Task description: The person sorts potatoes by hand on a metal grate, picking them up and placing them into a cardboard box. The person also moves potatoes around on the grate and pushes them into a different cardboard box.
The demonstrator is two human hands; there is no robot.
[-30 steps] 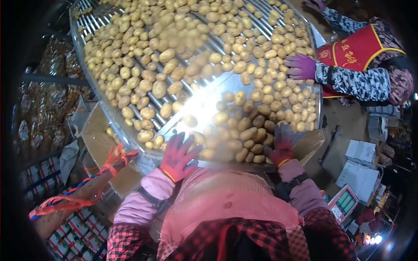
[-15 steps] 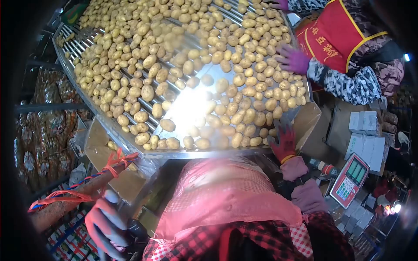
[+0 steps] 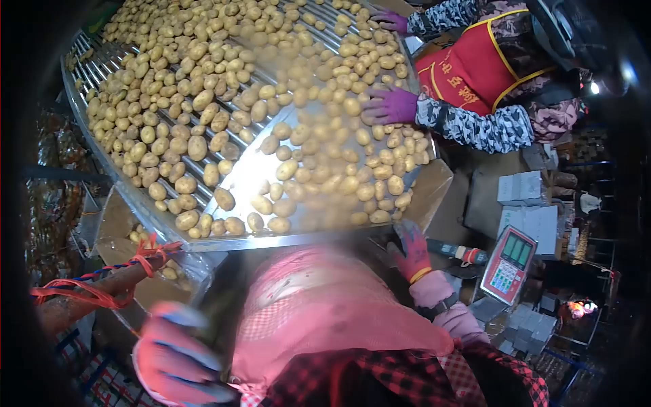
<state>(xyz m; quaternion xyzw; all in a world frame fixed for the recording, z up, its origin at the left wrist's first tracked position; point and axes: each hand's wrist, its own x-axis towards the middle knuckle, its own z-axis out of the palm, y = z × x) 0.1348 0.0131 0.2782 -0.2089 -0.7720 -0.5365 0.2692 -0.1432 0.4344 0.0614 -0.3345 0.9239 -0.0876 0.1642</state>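
Note:
My left hand [image 3: 178, 353], in a pink and grey glove, hangs blurred at the lower left, below the pole and beside the pink apron [image 3: 332, 298]. Its fingers are apart and nothing shows in them. My right hand [image 3: 410, 251], gloved in red and grey, is at the table's front right edge with its fingers spread, holding nothing visible. Many potatoes [image 3: 196, 147] lie over the metal rollers and the smooth plate of the sorting table [image 3: 261, 242]. The nearest potatoes are just beyond my right fingertips. Glare and a blurred patch cover part of the plate.
A co-worker in a red apron [image 3: 468, 71] stands at the right, purple-gloved hands over the table. Open cardboard boxes [image 3: 434, 197] are at both front corners. A pole [image 3: 88, 295] tied with red string juts in at left. A red scale [image 3: 510, 264] stands at right.
The view has shifted, so the table and co-worker appear further left. My right hand has drawn back slightly from the potatoes at the edge. My left hand has turned and is more blurred.

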